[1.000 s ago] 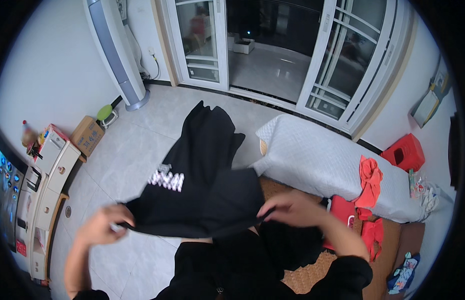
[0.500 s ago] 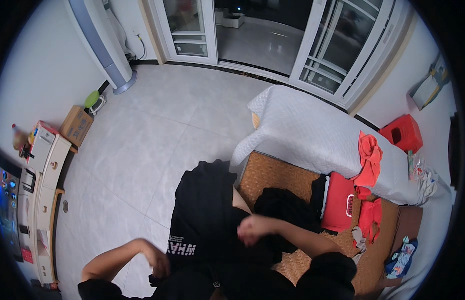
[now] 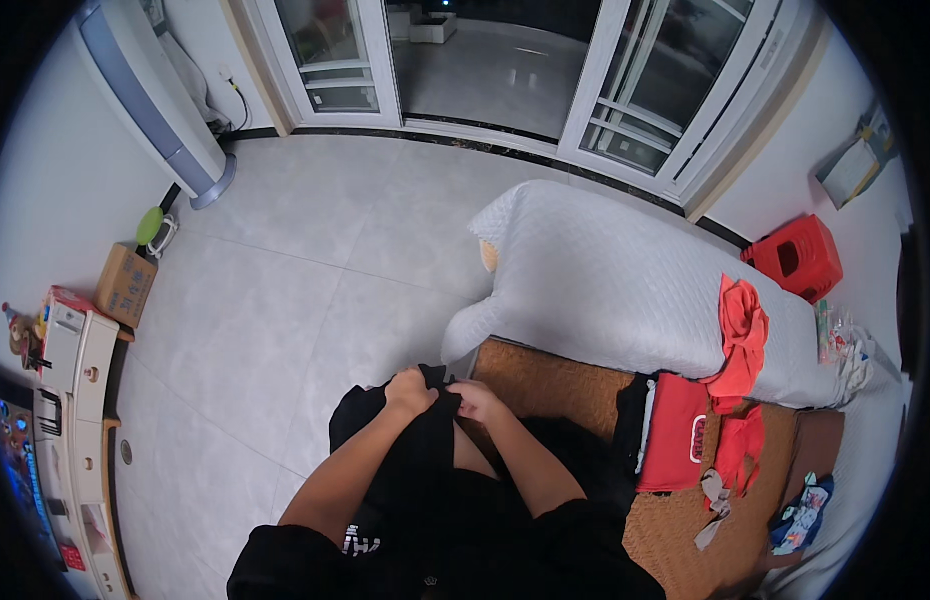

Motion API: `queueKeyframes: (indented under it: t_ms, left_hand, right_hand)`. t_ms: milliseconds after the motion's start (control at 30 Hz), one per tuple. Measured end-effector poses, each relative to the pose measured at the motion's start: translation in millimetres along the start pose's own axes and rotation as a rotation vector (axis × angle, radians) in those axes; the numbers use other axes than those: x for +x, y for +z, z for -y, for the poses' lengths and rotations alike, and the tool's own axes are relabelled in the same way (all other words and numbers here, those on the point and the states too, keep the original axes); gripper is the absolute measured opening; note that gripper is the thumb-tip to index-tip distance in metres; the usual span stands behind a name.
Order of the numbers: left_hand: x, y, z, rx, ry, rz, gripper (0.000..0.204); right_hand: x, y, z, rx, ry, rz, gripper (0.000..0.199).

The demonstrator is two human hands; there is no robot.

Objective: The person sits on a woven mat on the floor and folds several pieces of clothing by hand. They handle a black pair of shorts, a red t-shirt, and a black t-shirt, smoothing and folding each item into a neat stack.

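A black garment (image 3: 423, 450) with white lettering lies across my lap. My left hand (image 3: 411, 391) is closed on its far edge, fingers wrapped round the cloth. Close beside it on the right, my right hand (image 3: 474, 399) pinches the same edge. Between the two hands a short stretch of dark cloth stands up. Right of my legs, a loose black clothing heap (image 3: 570, 435) lies on the brown woven seat mat (image 3: 545, 372), partly hidden by my right arm. A folded red garment (image 3: 673, 440) rests farther right, next to folded black and white clothing.
A quilted grey-white cover (image 3: 595, 270) drapes the long seat at the far right, with a coral garment (image 3: 741, 335) over it. Crumpled red clothing (image 3: 740, 448) and a patterned cloth (image 3: 807, 512) lie nearby. A red stool (image 3: 797, 258) stands behind. Drawers (image 3: 90, 395) line the left wall.
Both hands have moved forward and together, onto the far edge of the black garment, and closed on it. That edge is drawn up and bunched. The view has shifted slightly.
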State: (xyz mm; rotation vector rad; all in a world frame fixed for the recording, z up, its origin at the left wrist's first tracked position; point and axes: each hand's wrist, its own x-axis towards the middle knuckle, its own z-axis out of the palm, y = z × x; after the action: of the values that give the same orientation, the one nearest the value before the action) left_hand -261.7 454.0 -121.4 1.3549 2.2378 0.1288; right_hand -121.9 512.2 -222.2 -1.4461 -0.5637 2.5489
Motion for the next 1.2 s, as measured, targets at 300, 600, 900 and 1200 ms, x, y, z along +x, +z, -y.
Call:
queueKeyframes:
  t_ms: [300,600,900,1200]
  left_hand:
    - [-52,-63,36,-0.909,0.266,0.048,0.014]
    - [-138,-53,20,-0.774,0.395,0.105,0.017]
    - [-143,-67,24,-0.708,0.402,-0.002,0.014]
    - [-144,-42,40,-1.037,0.103,0.169,0.011]
  right_hand:
    - [-111,49,65,-0.351,-0.103,0.424,0.013]
    - [-135,63,-3,-0.836,-0.569,0.192,0.017]
    - [-162,67,-33,-0.734,-0.696,0.305,0.038]
    - [-170,59,-10,-0.217,-0.124,0.24,0.026]
